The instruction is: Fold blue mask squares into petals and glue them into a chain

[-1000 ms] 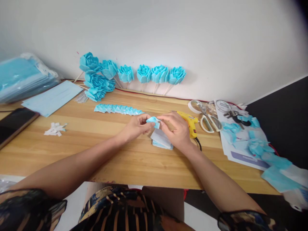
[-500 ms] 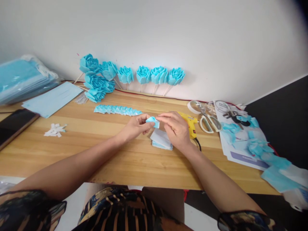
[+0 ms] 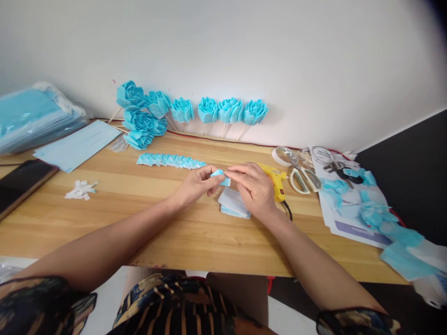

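Between thumb and fingers, my left hand pinches a small folded piece of light blue fabric. The fingertips of my right hand touch the fabric's right edge, its thumb tucked below and partly hidden. Just under my hands lies a stack of pale fabric squares. A row of folded blue petals overlaps along the table behind my left hand. Beside my right hand rests a yellow glue gun, partly covered by that hand.
Blue fabric flowers on sticks lean against the wall. Scissors and tape lie right of the glue gun, near papers with blue scraps. At left are a phone, white strips and bagged blue sheets.
My right fingertips have moved slightly down and in against the fabric piece, and its top fold looks flatter. The view has shifted a little; other things lie as before.
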The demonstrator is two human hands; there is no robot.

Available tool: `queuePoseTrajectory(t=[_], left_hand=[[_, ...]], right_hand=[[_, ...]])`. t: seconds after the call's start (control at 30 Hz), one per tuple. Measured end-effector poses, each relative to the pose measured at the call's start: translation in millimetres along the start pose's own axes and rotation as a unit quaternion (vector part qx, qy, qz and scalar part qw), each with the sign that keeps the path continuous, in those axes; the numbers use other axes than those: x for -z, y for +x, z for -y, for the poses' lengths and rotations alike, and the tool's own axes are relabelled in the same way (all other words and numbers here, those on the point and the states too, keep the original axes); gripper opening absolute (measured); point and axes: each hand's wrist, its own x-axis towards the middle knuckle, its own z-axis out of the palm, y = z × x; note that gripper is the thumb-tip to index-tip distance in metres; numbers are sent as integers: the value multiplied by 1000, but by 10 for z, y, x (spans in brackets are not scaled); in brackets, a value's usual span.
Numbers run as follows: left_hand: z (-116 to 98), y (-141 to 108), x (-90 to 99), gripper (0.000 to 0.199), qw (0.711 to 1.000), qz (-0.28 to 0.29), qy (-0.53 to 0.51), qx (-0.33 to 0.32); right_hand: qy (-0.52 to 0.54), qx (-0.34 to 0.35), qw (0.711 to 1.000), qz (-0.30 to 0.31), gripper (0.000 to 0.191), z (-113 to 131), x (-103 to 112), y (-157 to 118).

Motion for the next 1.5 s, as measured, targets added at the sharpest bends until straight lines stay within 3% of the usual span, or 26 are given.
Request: queuePoseTrajectory(t=[0.43,0.6,0.73,0.87,1.5], left_hand=[[14,11,5,31,1000,-16,-12,12],[6,20,-7,34,999,-31,-22,5],[1,16,-8,34,999,-44,-23,0],[-2,16,-8,36,999,-45,-27,1],[30,36,-9,37,998,-55,7,-9]], right_hand=[[1,20,1000,5,45,30,2,4],[28,-77,997,-13,22,103,37,24],[49,-98,994,12,7,138,48,29],[42,-106,993,36,8,133,11,19],[54,-88,994,26,11,138,-2,34]])
